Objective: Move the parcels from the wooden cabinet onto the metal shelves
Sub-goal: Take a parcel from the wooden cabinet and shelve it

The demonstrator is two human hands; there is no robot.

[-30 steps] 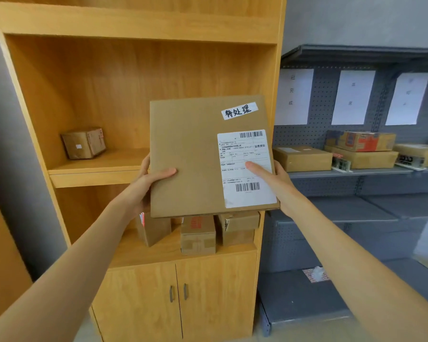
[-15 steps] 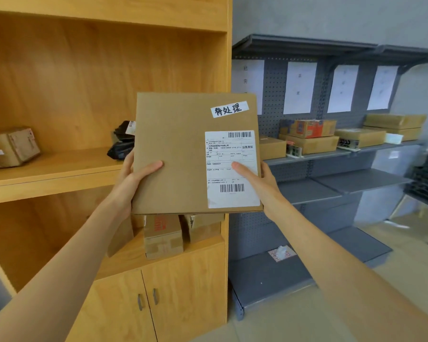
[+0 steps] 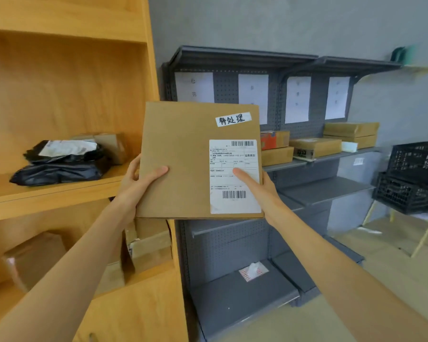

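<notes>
The left hand and right hand grip a flat brown parcel by its side edges at the centre of the frame, thumbs laid across its face (the right thumb rests on the white shipping label). To its left stands the wooden cabinet, with black poly bags on its shelf. Behind at right are the grey metal shelves, holding several cardboard boxes.

A grey wall, pale floor, and stacked black crates at right.
</notes>
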